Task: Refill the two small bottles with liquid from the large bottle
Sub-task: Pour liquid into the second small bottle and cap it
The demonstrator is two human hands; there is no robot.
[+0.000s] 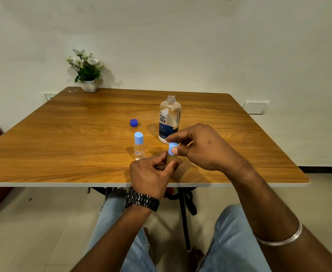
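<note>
The large clear bottle [169, 118] with a dark blue label stands uncapped near the middle of the wooden table [63, 134]. Its dark blue cap [134, 122] lies to its left. One small clear bottle [139, 146] with a light blue cap stands upright in front of that cap. My left hand [151, 177] grips the body of the second small bottle [170, 159] near the table's front edge, and most of its body is hidden by the fingers. My right hand [200, 148] pinches that bottle's light blue cap [172, 148] between thumb and fingers.
A white pot of artificial flowers [86, 73] stands at the table's far left corner. The wall behind carries a socket [255, 107] at right. My knees in jeans sit below the front edge, beside the table's black legs [184, 218].
</note>
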